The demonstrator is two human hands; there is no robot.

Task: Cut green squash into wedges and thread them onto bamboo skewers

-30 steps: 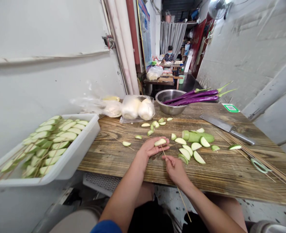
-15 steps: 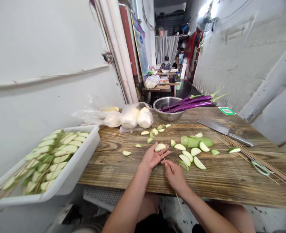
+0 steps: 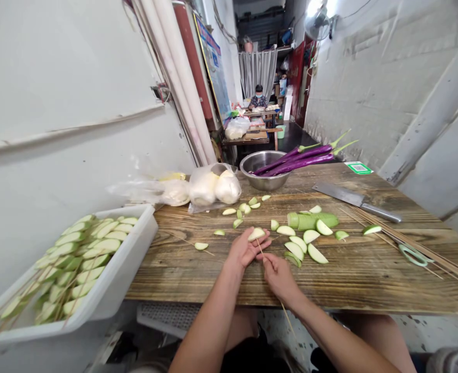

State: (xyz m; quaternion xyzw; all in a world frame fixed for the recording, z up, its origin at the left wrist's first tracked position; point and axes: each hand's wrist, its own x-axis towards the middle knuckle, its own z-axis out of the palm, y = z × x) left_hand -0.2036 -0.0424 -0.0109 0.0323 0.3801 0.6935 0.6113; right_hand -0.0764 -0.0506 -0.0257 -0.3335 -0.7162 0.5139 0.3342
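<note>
Palm up above the table, my left hand (image 3: 247,249) holds a half-round zucchini slice (image 3: 256,234) between thumb and fingers. My right hand (image 3: 277,273) pinches a thin wooden skewer (image 3: 260,247); its upper end meets the slice's lower edge, and its tail (image 3: 286,316) hangs below the hand. How deep the tip sits in the slice I cannot tell. Just right of my hands lie several loose slices (image 3: 317,254) and a cut piece of zucchini (image 3: 313,221). More small slices (image 3: 237,223) are scattered beyond my left hand. Another slice (image 3: 201,246) lies on a skewer to the left.
A white tub (image 3: 133,259) of skewered slices stands left. Bagged white items (image 3: 215,187) and a metal bowl (image 3: 265,181) with purple eggplants (image 3: 296,161) are at the back. A cleaver (image 3: 339,194), skewers (image 3: 438,257) and scissors (image 3: 413,255) lie right. A person (image 3: 258,98) sits far off.
The view has shifted slightly, so the surroundings sit a little further left and mostly higher. My hands keep nearly the same hold on the slice and the skewer.
</note>
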